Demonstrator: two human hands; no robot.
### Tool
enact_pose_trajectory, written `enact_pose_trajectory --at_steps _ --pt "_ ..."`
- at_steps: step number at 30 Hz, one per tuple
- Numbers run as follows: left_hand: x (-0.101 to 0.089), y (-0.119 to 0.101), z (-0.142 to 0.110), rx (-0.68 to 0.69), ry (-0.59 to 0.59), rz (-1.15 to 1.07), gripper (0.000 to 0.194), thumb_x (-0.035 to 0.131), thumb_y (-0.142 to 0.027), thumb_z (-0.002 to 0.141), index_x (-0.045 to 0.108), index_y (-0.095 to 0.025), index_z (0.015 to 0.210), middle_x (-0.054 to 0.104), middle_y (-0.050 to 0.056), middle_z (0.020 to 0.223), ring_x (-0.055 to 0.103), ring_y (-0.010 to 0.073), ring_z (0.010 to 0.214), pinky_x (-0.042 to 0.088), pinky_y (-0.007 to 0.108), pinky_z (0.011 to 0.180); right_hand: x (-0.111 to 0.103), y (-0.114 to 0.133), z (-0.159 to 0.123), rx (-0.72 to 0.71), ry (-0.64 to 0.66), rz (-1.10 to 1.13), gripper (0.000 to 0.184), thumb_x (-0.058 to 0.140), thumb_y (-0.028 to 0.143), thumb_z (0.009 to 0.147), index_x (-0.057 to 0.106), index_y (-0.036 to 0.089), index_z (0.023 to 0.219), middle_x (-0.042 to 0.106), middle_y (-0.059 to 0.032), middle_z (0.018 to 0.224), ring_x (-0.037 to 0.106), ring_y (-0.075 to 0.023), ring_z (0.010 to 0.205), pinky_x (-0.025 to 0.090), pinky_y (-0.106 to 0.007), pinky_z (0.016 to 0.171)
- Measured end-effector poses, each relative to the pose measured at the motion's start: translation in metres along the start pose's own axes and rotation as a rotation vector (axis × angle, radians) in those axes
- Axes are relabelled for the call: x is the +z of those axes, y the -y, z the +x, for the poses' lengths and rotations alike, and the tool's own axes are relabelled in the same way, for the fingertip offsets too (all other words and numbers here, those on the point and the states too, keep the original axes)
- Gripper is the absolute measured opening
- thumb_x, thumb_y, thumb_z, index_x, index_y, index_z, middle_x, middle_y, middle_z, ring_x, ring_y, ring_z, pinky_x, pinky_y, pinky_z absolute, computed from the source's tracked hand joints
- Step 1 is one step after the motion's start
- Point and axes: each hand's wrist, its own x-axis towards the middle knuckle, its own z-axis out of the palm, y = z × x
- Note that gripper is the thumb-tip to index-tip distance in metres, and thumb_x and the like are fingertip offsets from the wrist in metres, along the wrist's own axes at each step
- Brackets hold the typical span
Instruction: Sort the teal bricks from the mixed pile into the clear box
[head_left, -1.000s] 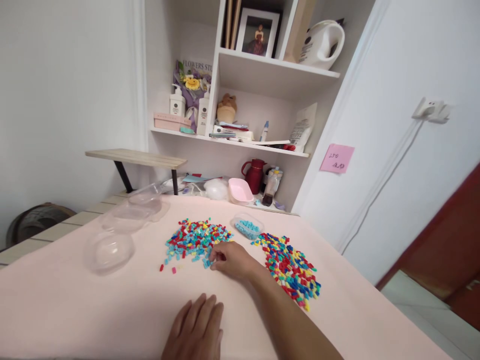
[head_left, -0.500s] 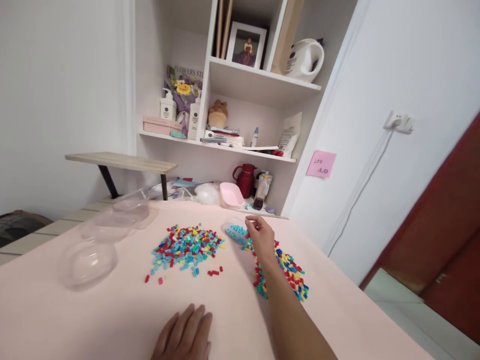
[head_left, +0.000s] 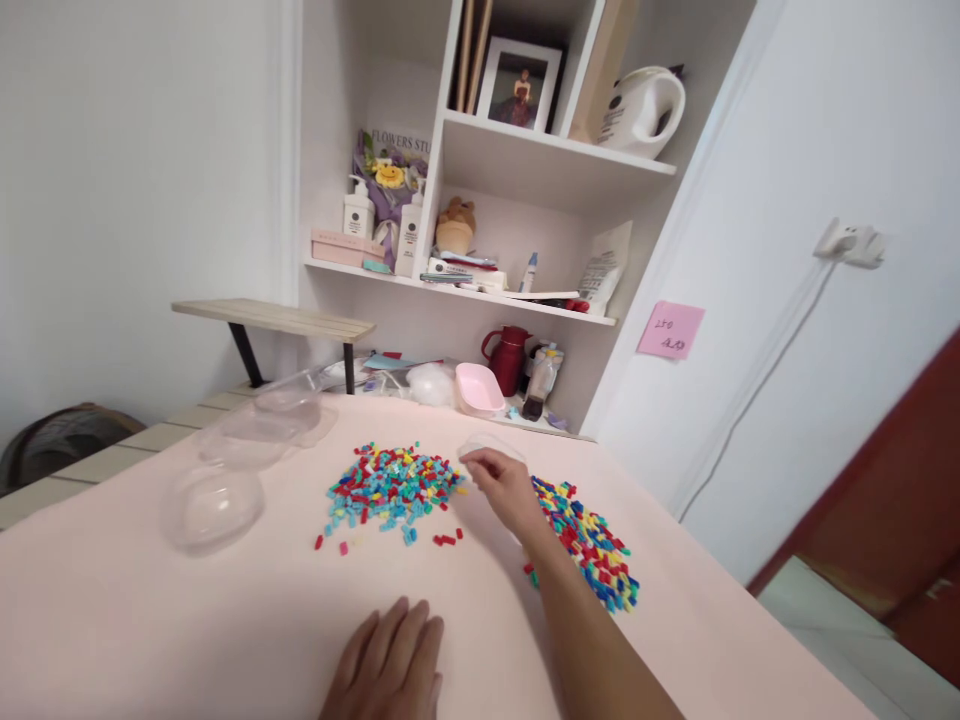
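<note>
My left hand (head_left: 390,660) lies flat at the table's near edge, fingers stretched out, holding nothing. My right hand (head_left: 506,488) hovers between two piles of small bricks, thumb and fingertips drawn together. Whatever they may hold is hidden. Just behind that hand, the rim of a clear plastic container (head_left: 487,441) shows; its contents are covered by the hand. Left of my fingertips spreads a pile of light blue, red, yellow and green bricks (head_left: 397,485). Another pile of multicoloured bricks (head_left: 589,545) lies right of my forearm, partly hidden by it.
Clear plastic containers (head_left: 214,508) stand along the table's left side. Several stray red bricks (head_left: 448,539) lie before the left pile. At the back are a pink tray (head_left: 480,388), a red jug (head_left: 509,360) and a bottle (head_left: 540,382), below white shelves (head_left: 517,302).
My right hand has moved left and slightly nearer, from the right of the clear container to in front of it, covering its light blue bricks. The view shifted; my left hand stays flat.
</note>
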Motion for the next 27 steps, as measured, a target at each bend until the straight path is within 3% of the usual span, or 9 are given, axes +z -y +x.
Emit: enact_pose_trajectory --at_steps 4,8,15,18,22,24,27 --pt "0.004 -0.006 0.0 -0.083 -0.056 -0.045 0.03 0.035 -0.025 0.095 0.063 -0.028 0.105 0.074 -0.005 0.105 0.063 0.0148 0.101 0.037 0.035 0.097 0.023 0.016 -0.009 -0.156 0.321 -0.099 0.017 0.06 0.018 0.083 0.076 0.022 0.086 0.071 -0.0024 0.083 0.061 -0.0154 0.075 0.045 -0.025 0.071" --pt "0.005 -0.011 0.003 -0.12 -0.091 -0.064 0.033 0.031 -0.023 0.096 0.064 -0.028 0.103 0.074 -0.003 0.103 0.063 0.0158 0.1 0.038 0.036 0.095 0.034 0.02 -0.017 -0.134 0.471 -0.18 0.014 0.069 0.018 0.078 0.076 0.023 0.088 0.067 -0.0008 0.081 0.058 -0.0142 0.073 0.043 -0.024 0.069" --pt "-0.001 -0.01 0.009 -0.089 -0.091 -0.049 0.031 0.034 -0.028 0.096 0.066 -0.027 0.1 0.074 -0.003 0.101 0.062 0.0139 0.1 0.037 0.031 0.097 0.044 0.02 -0.02 -0.058 0.573 -0.29 0.013 0.073 0.022 0.073 0.069 0.022 0.085 0.061 0.0037 0.075 0.054 -0.012 0.07 0.036 -0.022 0.065" --pt "-0.005 -0.005 0.009 -0.082 -0.083 -0.045 0.032 0.034 -0.028 0.097 0.066 -0.027 0.101 0.074 -0.003 0.103 0.062 0.0137 0.1 0.037 0.031 0.098 0.031 0.016 -0.018 -0.024 0.637 -0.359 0.011 0.072 0.023 0.072 0.064 0.02 0.079 0.061 0.0033 0.078 0.052 -0.0117 0.069 0.034 -0.021 0.061" --pt "-0.011 0.001 0.005 0.044 0.051 0.001 0.025 0.047 -0.032 0.093 0.064 -0.029 0.111 0.072 -0.005 0.113 0.061 0.0125 0.106 0.038 0.028 0.097 0.002 0.008 -0.017 -0.043 0.669 -0.453 0.014 0.064 0.01 0.065 0.063 0.02 0.076 0.059 0.0022 0.078 0.051 -0.0125 0.069 0.034 -0.022 0.061" --pt "-0.011 0.0 0.002 -0.003 0.08 -0.01 0.025 0.048 -0.03 0.092 0.064 -0.03 0.112 0.071 -0.005 0.116 0.06 0.0137 0.11 0.038 0.03 0.099 -0.006 0.008 -0.017 -0.071 0.664 -0.467 0.017 0.061 0.007 0.065 0.065 0.02 0.076 0.06 0.0016 0.077 0.052 -0.0136 0.07 0.035 -0.023 0.062" --pt "-0.009 -0.005 -0.003 -0.067 0.094 -0.033 0.028 0.045 -0.025 0.091 0.063 -0.029 0.113 0.072 -0.004 0.116 0.06 0.0151 0.112 0.038 0.033 0.102 -0.001 0.017 -0.018 -0.125 0.608 -0.394 0.02 0.062 0.01 0.07 0.07 0.022 0.085 0.063 0.0001 0.079 0.055 -0.0156 0.074 0.039 -0.024 0.067"
